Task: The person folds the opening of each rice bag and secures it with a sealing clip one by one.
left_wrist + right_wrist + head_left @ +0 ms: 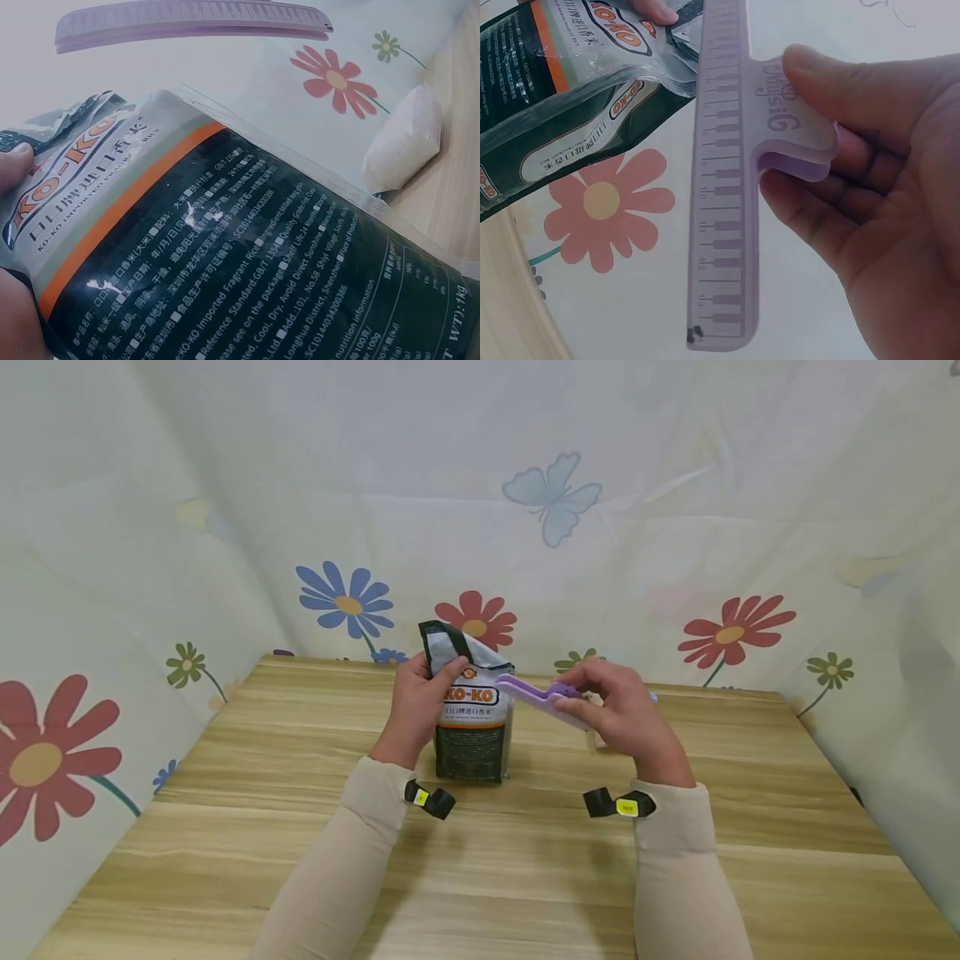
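In the head view a green and white bag of rice (471, 752) marked KO-KO is upright over the middle of the table. My left hand (416, 706) grips its upper left side, thumb across the front. The bag's top is creased and bends over to the right. A long purple clip (536, 693) is pinched by its handles in my right hand (618, 706). One end of the clip overlaps the bag's upper right edge in this view. Piano keys and ruler numbers run along the clip (724, 187) in the right wrist view.
A white, rounded packet (409, 139) shows behind the bag in the left wrist view. Part of a pale object (598, 739) sits behind my right hand. The wooden table (247, 827) ends at a flower-printed cloth (615, 568) at the back and sides.
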Demonstrator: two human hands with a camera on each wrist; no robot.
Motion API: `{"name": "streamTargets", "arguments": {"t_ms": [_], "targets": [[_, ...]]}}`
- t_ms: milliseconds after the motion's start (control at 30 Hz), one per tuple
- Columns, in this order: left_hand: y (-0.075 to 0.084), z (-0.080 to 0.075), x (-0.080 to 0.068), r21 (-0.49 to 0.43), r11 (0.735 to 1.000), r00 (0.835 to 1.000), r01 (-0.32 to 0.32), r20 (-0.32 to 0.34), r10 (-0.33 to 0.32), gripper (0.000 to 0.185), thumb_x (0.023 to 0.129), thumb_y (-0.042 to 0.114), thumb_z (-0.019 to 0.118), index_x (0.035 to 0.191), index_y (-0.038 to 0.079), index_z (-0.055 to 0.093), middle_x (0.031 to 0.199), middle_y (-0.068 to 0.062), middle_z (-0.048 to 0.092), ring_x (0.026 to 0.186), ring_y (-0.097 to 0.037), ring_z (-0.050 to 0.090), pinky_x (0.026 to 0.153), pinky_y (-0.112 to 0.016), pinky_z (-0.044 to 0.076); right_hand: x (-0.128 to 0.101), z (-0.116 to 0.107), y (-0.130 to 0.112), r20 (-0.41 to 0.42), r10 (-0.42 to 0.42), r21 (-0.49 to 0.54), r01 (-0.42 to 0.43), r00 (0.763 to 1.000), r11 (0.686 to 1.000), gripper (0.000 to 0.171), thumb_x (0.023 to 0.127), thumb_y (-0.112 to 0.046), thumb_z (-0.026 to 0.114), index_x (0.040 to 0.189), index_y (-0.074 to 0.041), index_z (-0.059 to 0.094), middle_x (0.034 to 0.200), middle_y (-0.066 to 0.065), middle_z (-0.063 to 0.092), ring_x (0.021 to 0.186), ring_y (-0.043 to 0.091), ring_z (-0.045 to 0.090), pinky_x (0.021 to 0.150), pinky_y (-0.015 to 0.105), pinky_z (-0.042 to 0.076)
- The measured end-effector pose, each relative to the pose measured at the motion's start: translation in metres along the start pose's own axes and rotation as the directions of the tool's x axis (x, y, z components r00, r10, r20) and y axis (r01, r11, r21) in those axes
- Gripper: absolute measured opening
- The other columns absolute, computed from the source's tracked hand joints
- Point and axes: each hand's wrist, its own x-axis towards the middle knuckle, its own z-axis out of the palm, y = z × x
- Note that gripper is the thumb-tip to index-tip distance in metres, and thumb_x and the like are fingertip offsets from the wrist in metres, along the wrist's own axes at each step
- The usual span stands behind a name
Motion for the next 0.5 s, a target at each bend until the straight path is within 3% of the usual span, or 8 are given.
{"name": "streamTargets", "arguments": {"t_ms": [500], "targets": [[-0.0029,-0.0009,0.0012,-0.014,1.000,1.000,-0.018,0.014,0.018,0.031,0.091,0.030,0.068,0.111,0.007,0.065,0.095,-0.004,0.071,0.084,-0.015,0.071,0.076,-0.033,0.057,0.0011,0.0005,0.0073,-0.154,-0.040,-0.026,0.037,0.987,0.999,0.010,0.085,-0.003,0.072,0.094,-0.004,0.068,0.093,0.006,0.068,0.079,0.010,0.063,0.072,0.018,0.052]]}}
